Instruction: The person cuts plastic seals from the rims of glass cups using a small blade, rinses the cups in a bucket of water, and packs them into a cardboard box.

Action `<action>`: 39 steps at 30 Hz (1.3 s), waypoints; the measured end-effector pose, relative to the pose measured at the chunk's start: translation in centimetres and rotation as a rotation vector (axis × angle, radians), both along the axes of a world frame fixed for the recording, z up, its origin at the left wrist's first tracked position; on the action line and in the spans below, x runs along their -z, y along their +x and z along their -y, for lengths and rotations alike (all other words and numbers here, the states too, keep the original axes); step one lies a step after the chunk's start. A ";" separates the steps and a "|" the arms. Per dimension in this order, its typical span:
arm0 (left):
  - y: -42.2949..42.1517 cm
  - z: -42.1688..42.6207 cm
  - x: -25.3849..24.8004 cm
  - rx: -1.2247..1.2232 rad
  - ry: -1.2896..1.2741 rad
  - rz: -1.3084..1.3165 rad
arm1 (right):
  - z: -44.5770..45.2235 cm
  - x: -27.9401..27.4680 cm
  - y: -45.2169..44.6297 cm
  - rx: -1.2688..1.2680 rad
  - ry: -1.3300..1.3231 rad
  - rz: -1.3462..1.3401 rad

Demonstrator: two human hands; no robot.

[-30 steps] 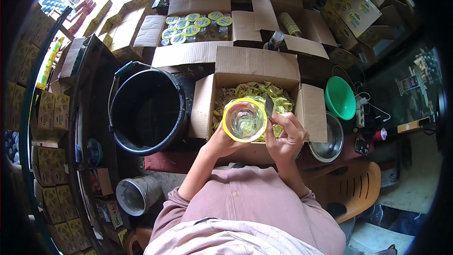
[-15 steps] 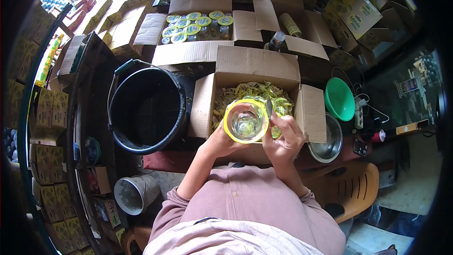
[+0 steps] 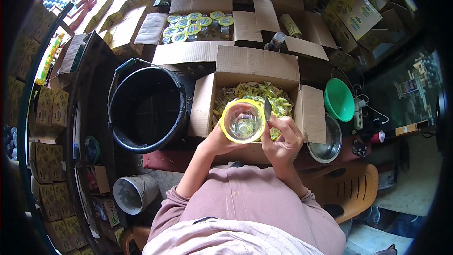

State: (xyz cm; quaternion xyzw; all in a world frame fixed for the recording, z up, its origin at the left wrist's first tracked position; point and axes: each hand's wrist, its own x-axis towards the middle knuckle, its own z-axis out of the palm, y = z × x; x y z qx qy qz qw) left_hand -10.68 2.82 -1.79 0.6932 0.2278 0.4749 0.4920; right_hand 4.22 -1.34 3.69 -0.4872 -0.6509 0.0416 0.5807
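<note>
My left hand (image 3: 218, 142) is wrapped round a clear plastic cup (image 3: 243, 123) with a yellow rim, its mouth turned up toward me. Between the fingers of my right hand (image 3: 284, 142) is a small dark blade (image 3: 267, 109), pointing up just beside the cup's right edge. Beneath both hands stands an open cardboard box (image 3: 202, 106). Yellow and clear plastic strips (image 3: 255, 89) fill it, and the cup hides part of them.
At left stands a black bucket (image 3: 113, 113). A green bowl (image 3: 339, 99) and a metal bowl (image 3: 332, 141) are at right. Farther back, a carton (image 3: 193, 54) holds several lidded cups (image 3: 193, 29). A clear cup (image 3: 276, 41) stands near another open carton (image 3: 309, 47).
The cup has shifted slightly left. The blade has come away from its rim and shows more of its flat side.
</note>
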 end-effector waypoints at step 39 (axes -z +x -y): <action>0.7 0.3 -0.4 -0.056 0.099 0.011 | -0.3 -0.1 1.0 0.003 -0.003 0.037</action>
